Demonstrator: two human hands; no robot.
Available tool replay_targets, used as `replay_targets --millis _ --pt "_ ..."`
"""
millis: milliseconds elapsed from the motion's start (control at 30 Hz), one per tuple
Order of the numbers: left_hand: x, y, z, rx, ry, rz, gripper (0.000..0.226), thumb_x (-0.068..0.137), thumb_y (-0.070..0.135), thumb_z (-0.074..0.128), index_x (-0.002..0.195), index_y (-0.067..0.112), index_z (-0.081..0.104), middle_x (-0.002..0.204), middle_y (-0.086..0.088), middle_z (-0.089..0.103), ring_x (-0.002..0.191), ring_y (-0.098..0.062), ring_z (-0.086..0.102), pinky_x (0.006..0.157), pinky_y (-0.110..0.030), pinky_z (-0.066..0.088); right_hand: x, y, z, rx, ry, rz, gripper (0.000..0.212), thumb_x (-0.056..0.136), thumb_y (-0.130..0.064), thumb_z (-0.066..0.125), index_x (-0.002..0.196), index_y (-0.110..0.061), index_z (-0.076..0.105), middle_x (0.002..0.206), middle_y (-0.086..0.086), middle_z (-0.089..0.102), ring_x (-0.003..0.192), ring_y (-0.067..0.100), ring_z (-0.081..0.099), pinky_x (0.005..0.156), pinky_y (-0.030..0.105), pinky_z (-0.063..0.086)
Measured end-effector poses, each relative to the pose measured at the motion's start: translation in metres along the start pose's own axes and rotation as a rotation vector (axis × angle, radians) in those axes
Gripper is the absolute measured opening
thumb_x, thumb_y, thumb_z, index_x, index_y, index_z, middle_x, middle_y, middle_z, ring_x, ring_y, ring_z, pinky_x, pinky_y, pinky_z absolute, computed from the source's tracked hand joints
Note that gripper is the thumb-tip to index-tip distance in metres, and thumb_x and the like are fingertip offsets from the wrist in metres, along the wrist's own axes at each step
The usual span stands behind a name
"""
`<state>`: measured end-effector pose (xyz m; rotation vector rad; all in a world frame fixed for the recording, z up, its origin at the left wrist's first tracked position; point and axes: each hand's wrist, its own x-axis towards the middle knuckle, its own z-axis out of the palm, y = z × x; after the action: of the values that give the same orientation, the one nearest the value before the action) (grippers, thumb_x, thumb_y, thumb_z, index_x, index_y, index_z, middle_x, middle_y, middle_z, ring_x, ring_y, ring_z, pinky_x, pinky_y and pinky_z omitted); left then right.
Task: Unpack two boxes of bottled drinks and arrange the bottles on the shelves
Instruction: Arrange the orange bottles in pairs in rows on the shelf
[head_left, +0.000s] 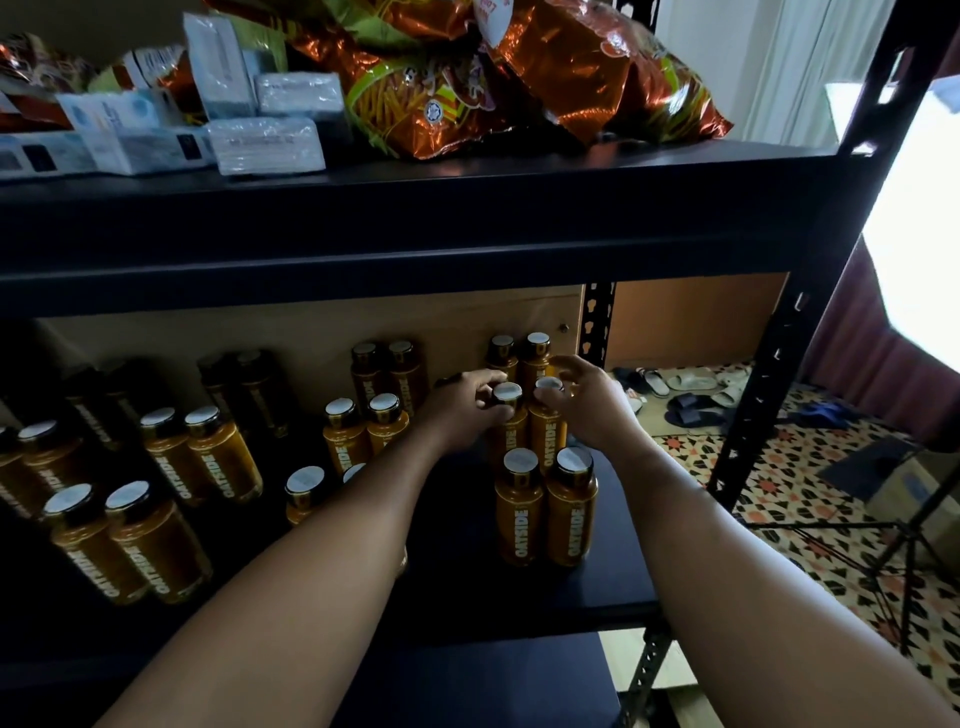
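Note:
Several orange OATSIDE bottles with black caps stand in pairs on the dark middle shelf (467, 587). My left hand (462, 405) grips the neck of one bottle (506, 431) in the right-hand column, fingers curled round its cap. My right hand (587, 400) holds the neighbouring bottle (548, 431) by its cap with fingertips. Another pair (543, 506) stands in front of them and a pair (519, 358) behind. More pairs (130, 540) fill the left part of the shelf.
The upper shelf (415, 208) carries orange snack bags (467, 78) and white boxes (265, 143). A black upright post (769, 374) bounds the shelf on the right. Beyond it lie slippers (691, 389) on a patterned floor, a tripod (893, 545) and a cardboard box (914, 499).

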<state>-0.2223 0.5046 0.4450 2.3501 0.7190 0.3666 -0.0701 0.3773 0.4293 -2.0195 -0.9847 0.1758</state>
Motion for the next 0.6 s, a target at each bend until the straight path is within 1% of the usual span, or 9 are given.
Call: replay_targets --millis 67,133,167,267,333,433,467,533,600 --pt "-0.003 0.001 -0.003 0.011 0.011 0.010 0.056 0.097 0.037 0.065 0.149 0.030 0.044 0.149 -0.004 0.052 0.127 -0.019 0.054 0.086 -0.027 0.039 -0.002 -0.004 -0.004 0.025 0.019 0.003 0.048 0.093 -0.037 0.072 0.138 -0.026 0.060 0.123 -0.001 0.071 0.099 0.016 0.068 0.074 0.027 0.053" --pt "-0.007 0.001 -0.008 0.039 0.016 0.020 0.055 0.097 0.040 0.063 0.148 0.030 0.046 0.147 -0.004 0.054 0.126 -0.019 0.055 0.086 -0.028 0.040 -0.005 -0.009 -0.008 0.041 0.036 -0.018 0.043 0.094 -0.035 0.072 0.135 -0.026 0.063 0.124 -0.004 0.070 0.107 0.016 0.067 0.080 0.027 0.051" --pt "-0.010 0.002 -0.010 0.051 0.023 0.024 0.053 0.097 0.040 0.062 0.147 0.029 0.047 0.147 -0.004 0.054 0.126 -0.019 0.055 0.085 -0.028 0.040 -0.007 -0.012 -0.010 0.043 0.042 -0.031 0.039 0.094 -0.034 0.071 0.132 -0.025 0.065 0.121 -0.006 0.070 0.108 0.016 0.067 0.079 0.026 0.049" --pt "-0.018 0.009 -0.020 0.082 0.047 0.039 0.046 0.100 0.040 0.059 0.143 0.027 0.050 0.144 -0.004 0.055 0.121 -0.017 0.056 0.086 -0.029 0.045 -0.014 -0.023 -0.017 0.029 0.067 -0.070 0.027 0.095 -0.035 0.069 0.120 -0.025 0.072 0.110 -0.006 0.075 0.101 0.015 0.068 0.070 0.021 0.045" --pt "-0.023 0.015 -0.027 0.095 0.051 0.041 0.043 0.101 0.041 0.056 0.142 0.027 0.051 0.142 -0.003 0.056 0.110 -0.013 0.055 0.084 -0.030 0.047 -0.019 -0.030 -0.023 0.038 0.065 -0.061 0.026 0.093 -0.037 0.071 0.117 -0.027 0.074 0.108 -0.006 0.075 0.098 0.014 0.068 0.071 0.022 0.046" --pt "-0.034 0.021 -0.041 0.077 0.054 0.049 0.041 0.100 0.044 0.057 0.137 0.028 0.055 0.134 0.002 0.061 0.110 -0.012 0.059 0.090 -0.035 0.053 -0.029 -0.044 -0.032 0.002 0.053 -0.092 0.024 0.092 -0.034 0.072 0.115 -0.029 0.074 0.110 -0.009 0.075 0.100 0.013 0.068 0.070 0.018 0.044" --pt "-0.039 0.023 -0.046 0.066 0.058 0.060 0.041 0.099 0.045 0.058 0.136 0.028 0.056 0.130 0.003 0.063 0.108 -0.012 0.061 0.089 -0.036 0.055 -0.033 -0.050 -0.035 -0.017 0.047 -0.115 0.022 0.092 -0.033 0.071 0.114 -0.028 0.074 0.109 -0.008 0.075 0.101 0.013 0.067 0.071 0.019 0.044" --pt "-0.051 0.029 -0.057 0.058 0.035 0.086 0.042 0.098 0.046 0.060 0.136 0.029 0.057 0.124 0.005 0.065 0.100 -0.010 0.063 0.081 -0.034 0.056 -0.045 -0.063 -0.039 -0.043 0.013 -0.121 0.022 0.094 -0.034 0.069 0.113 -0.023 0.075 0.109 -0.005 0.075 0.102 0.015 0.067 0.076 0.026 0.048" --pt "-0.064 0.035 -0.070 0.087 -0.063 0.111 0.045 0.097 0.045 0.063 0.138 0.029 0.056 0.123 0.003 0.065 0.098 -0.010 0.063 0.077 -0.032 0.055 -0.057 -0.075 -0.043 -0.061 -0.041 -0.089 0.030 0.095 -0.039 0.068 0.114 -0.017 0.075 0.108 0.002 0.076 0.102 0.020 0.068 0.084 0.032 0.053"
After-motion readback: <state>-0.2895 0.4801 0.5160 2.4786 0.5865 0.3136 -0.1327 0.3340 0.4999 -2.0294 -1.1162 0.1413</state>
